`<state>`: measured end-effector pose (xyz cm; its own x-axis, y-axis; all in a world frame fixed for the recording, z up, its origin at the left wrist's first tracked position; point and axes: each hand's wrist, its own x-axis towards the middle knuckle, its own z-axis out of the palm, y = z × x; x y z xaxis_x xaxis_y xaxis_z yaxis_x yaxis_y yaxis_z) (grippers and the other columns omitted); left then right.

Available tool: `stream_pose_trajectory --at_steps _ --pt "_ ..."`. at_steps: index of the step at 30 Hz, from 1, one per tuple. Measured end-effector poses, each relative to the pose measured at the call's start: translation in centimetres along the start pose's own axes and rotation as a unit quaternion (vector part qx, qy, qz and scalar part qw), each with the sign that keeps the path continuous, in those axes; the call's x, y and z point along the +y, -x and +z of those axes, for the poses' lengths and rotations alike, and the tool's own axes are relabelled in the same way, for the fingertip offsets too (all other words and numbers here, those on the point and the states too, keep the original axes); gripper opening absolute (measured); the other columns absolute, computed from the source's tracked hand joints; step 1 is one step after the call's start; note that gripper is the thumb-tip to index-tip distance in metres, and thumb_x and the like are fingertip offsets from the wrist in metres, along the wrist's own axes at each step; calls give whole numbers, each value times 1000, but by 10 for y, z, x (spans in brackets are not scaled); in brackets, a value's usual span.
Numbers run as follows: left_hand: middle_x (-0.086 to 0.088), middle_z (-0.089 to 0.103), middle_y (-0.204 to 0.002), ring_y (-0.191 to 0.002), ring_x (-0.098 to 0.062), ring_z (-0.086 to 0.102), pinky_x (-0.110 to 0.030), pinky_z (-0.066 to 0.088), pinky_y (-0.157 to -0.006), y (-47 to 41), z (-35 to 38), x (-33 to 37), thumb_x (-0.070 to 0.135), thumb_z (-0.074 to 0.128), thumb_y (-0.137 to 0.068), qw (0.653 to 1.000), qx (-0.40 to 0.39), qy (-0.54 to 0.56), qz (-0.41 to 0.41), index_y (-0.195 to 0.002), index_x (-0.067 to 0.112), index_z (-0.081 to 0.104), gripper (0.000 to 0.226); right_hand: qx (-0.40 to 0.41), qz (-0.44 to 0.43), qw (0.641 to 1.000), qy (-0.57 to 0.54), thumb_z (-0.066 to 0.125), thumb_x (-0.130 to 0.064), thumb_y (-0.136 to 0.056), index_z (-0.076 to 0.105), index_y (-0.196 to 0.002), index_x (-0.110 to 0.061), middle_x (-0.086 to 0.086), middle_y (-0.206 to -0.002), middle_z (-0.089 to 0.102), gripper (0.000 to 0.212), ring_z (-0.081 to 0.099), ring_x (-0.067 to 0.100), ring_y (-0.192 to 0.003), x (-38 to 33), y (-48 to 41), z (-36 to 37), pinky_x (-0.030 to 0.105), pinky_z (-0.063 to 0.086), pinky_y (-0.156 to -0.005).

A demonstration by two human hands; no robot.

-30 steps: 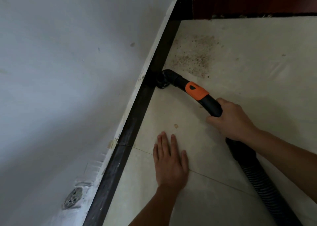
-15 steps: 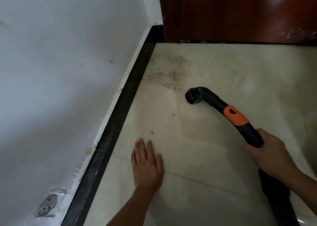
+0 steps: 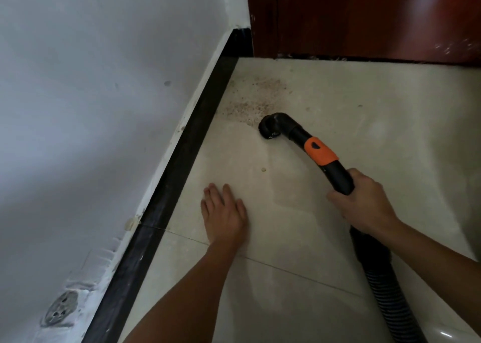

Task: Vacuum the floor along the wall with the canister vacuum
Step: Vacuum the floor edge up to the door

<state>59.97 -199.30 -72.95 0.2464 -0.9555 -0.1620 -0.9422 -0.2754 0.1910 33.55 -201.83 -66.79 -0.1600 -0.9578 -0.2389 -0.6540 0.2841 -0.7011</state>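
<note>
My right hand (image 3: 364,202) grips the black vacuum wand (image 3: 338,173) just behind its orange collar (image 3: 321,151). The round brush nozzle (image 3: 270,128) sits on the beige tile floor (image 3: 325,225) at the near edge of a patch of brown dirt (image 3: 250,100). That patch lies close to the black baseboard (image 3: 187,158) under the white wall (image 3: 91,95). My left hand (image 3: 225,212) rests flat on the tile, fingers straight, between the baseboard and the wand. The ribbed black hose (image 3: 385,290) runs back past my right forearm.
A dark red wooden door (image 3: 364,17) closes off the far end of the floor. A small pale crumb (image 3: 263,170) lies on the tile between nozzle and left hand. A round metal fitting (image 3: 61,309) sits low in the wall at lower left.
The nozzle has left the baseboard and swung right onto open tile, then crept forward to the dirt patch's edge. My left hand stays flat on the floor.
</note>
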Motion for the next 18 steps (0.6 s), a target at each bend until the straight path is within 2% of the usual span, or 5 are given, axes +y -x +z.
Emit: stream_pose_trajectory --at_steps 5,9,14,18 --pt "-17 -3 -161 -148 -28 -8 -41 -8 -119 -1 15 2 46 10 -100 999 41 3 -11 -154 15 8 63 19 -3 1000 -8 71 -17 -80 58 -98 -12 11 -71 61 22 60 26 -59 -16 -34 3 26 42 -53" --pt "-16 0 -161 -149 -27 -7 -41 -6 -119 0 18 2 49 7 -97 999 49 -2 -9 -154 16 10 66 -28 -33 999 10 71 -15 -79 57 -93 -11 14 -69 62 21 62 30 -60 -26 -39 17 32 49 -55" --pt "-16 2 -161 -149 -28 -5 -42 -4 -120 -3 20 2 47 10 -98 999 49 -3 -14 -154 15 13 64 0 -37 999 12 72 -16 -78 58 -93 -10 15 -70 62 21 62 32 -62 -41 -66 21 36 52 -61" --pt "-17 4 -161 -149 -28 -3 -43 -2 -120 -1 19 3 47 11 -99 998 53 -2 -15 -154 15 14 64 -56 -82 995 17 72 -16 -78 55 -92 -10 12 -70 60 22 61 29 -60 -59 -78 42 31 47 -55"
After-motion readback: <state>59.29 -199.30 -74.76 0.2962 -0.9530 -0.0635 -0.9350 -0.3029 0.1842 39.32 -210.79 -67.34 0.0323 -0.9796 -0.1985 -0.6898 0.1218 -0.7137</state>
